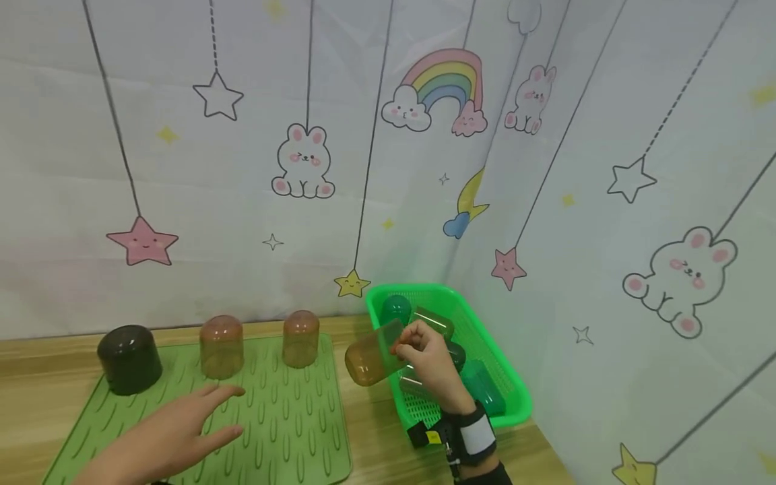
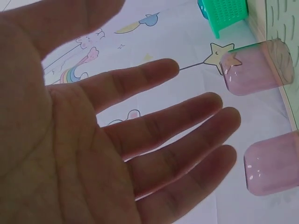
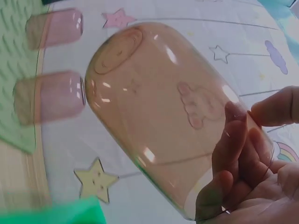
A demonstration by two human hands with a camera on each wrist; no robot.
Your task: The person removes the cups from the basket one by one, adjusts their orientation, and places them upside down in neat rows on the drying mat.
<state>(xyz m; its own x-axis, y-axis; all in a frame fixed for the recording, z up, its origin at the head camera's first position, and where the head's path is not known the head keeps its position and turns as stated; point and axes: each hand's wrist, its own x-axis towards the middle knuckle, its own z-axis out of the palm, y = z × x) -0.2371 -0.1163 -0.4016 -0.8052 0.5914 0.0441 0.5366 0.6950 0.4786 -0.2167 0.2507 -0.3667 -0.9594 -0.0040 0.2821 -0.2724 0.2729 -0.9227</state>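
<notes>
Transparent amber cylindrical cup point(image 1: 366, 362) was pinched by the right hand point(image 1: 432, 359) near a bright-green perforated basket point(image 1: 515, 407). Left hand point(image 1: 172, 434), fingers extended, hovered over a green ridged mat point(image 1: 292, 419).

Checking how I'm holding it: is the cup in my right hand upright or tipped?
Tipped. In the head view the orange cup slants, its closed end lower, its rim by the right hand.

Green textured mat point(image 1: 291, 431): passable front right (roomy, from here)
Mat's back edge: three upturned tumblers point(image 1: 221, 347) block
Green basket point(image 1: 515, 404) side: amber tumbler point(image 1: 368, 358), right hand point(image 1: 432, 364) obstruct
</notes>
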